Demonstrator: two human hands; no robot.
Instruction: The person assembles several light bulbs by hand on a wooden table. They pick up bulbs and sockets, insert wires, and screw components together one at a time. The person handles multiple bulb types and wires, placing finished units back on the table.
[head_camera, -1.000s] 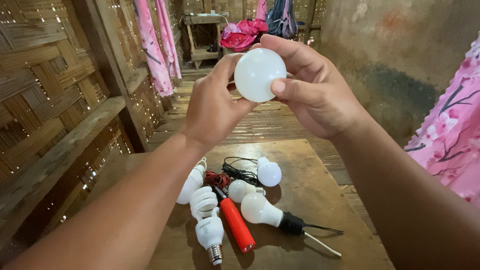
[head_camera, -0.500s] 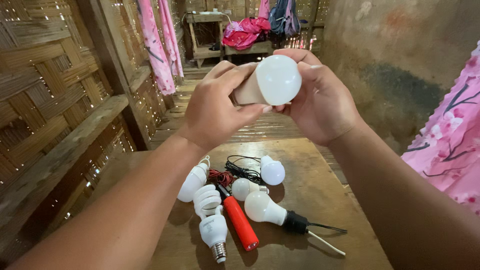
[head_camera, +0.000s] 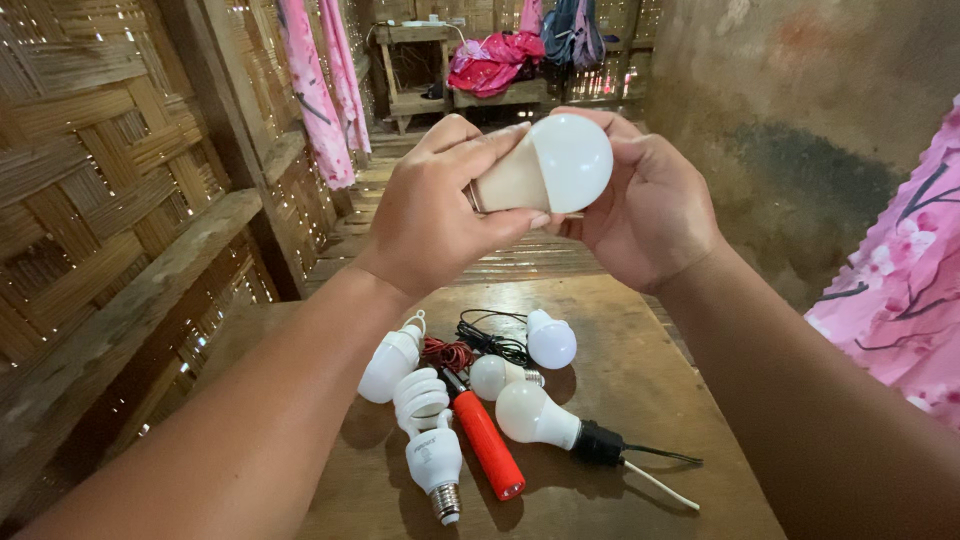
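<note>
Two hands hold one white light bulb (head_camera: 548, 167) up in the air, the left hand (head_camera: 440, 215) wrapped around its neck and the right hand (head_camera: 645, 205) cupping its round top (glass end pointing right), with more bulbs (head_camera: 530, 415) on the wooden table (head_camera: 650, 400) below them.

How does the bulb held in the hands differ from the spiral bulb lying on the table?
The held bulb has a smooth round white dome; the spiral bulb has coiled white tubes. The held bulb is up in the air, gripped by the left hand and the right hand; the spiral bulb lies untouched on the wooden table, its metal screw base in plain view. Both are white.
</note>
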